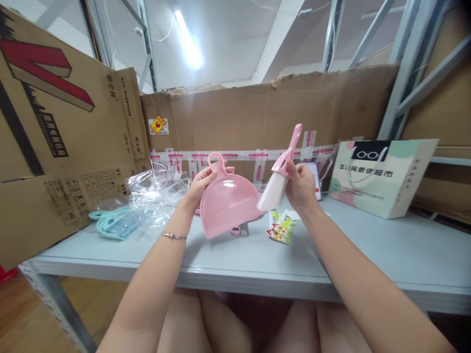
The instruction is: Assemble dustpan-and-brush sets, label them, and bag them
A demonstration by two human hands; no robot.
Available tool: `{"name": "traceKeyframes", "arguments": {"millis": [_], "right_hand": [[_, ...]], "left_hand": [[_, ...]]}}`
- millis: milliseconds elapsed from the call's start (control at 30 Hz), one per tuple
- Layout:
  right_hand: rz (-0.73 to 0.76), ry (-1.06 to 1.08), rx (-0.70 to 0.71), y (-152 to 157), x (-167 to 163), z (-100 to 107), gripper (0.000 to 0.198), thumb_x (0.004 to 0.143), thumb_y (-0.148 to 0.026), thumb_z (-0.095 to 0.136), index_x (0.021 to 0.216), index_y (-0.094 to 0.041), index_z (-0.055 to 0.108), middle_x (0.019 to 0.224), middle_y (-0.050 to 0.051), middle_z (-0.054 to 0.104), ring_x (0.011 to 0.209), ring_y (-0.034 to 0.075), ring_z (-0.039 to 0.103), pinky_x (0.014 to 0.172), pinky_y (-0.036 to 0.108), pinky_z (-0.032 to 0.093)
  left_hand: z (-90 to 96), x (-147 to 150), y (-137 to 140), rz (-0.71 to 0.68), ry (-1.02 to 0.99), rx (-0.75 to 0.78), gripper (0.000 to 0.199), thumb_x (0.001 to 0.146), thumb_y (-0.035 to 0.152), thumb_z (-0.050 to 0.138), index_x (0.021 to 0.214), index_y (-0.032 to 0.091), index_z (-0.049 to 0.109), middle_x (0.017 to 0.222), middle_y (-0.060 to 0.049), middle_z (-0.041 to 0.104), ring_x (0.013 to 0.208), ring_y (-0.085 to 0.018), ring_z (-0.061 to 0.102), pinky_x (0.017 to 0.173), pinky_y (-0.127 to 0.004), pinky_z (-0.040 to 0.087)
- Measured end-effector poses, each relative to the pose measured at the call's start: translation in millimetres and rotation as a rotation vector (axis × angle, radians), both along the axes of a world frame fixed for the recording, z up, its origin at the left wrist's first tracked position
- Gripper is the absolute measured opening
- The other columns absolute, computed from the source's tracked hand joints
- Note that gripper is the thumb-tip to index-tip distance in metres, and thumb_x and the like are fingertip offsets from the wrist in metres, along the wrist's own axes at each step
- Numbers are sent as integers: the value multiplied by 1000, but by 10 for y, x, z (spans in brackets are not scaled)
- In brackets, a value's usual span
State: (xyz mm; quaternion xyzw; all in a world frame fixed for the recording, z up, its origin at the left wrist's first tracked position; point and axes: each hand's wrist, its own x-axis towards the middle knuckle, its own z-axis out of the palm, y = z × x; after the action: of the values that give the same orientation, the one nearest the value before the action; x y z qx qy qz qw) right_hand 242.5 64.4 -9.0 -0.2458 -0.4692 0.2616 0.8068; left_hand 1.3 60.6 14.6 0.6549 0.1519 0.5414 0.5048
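A pink dustpan (230, 203) is held up over the table by its ring handle, with my left hand (202, 185) closed around the neck. To its right, my right hand (302, 184) grips a small pink hand brush (283, 164) near the base of its handle. The brush's white bristles point down and left, close to the dustpan's right edge; whether they touch I cannot tell. Behind and below the dustpan lies another pink item (237, 230), mostly hidden. Green and red printed packets (280, 228) lie on the table below the brush.
On the left, a light blue dustpan and brush (116, 223) lie beside crumpled clear plastic bags (158, 189). A large cardboard box (69, 147) stands at left. A phone (312, 179) leans behind my right hand, and a paper bag (379, 179) stands at right on the grey table (368, 255).
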Motion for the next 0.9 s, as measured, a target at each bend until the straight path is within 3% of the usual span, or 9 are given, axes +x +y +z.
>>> {"name": "traceKeyframes", "arguments": {"millis": [133,267,400,667,900], "right_hand": [[118,-2,0,-94,-94,42,54,49,-56,76,76,-24,42,67,-7,50,59,9,50,58,22,44],[221,-73,-17,-209,-153,78,44,60,-53,71,89,-27,51,73,-5,55,63,10,53,59,22,44],[183,-104,-27,-270,-152,93,29,72,-55,61,77,-26,56,63,-5,49,56,9,48,53,21,42],[441,-177,4,-321,-152,75,27,64,-43,72,65,-23,54,57,-7,47,47,7,40,45,20,32],[510,-288,-14,-341,-141,77,25,68,-37,69,61,-20,52,50,-6,43,46,6,34,44,21,25]], "left_hand": [[-24,19,27,-14,35,-33,45,73,37,66,114,21,60,117,-11,62,109,-25,57,88,-37,48],[-48,32,47,32,79,-79,51,69,40,69,115,21,59,105,-9,66,92,-22,63,77,-31,51],[-50,50,32,124,112,-65,52,68,41,69,116,23,60,94,-7,68,76,-18,64,66,-27,50],[-74,132,-58,55,186,-17,46,74,37,66,117,21,60,104,-8,67,83,-19,64,71,-26,49],[-108,181,-77,42,305,38,50,79,39,59,125,20,52,114,-11,63,90,-19,62,80,-33,46]]}}
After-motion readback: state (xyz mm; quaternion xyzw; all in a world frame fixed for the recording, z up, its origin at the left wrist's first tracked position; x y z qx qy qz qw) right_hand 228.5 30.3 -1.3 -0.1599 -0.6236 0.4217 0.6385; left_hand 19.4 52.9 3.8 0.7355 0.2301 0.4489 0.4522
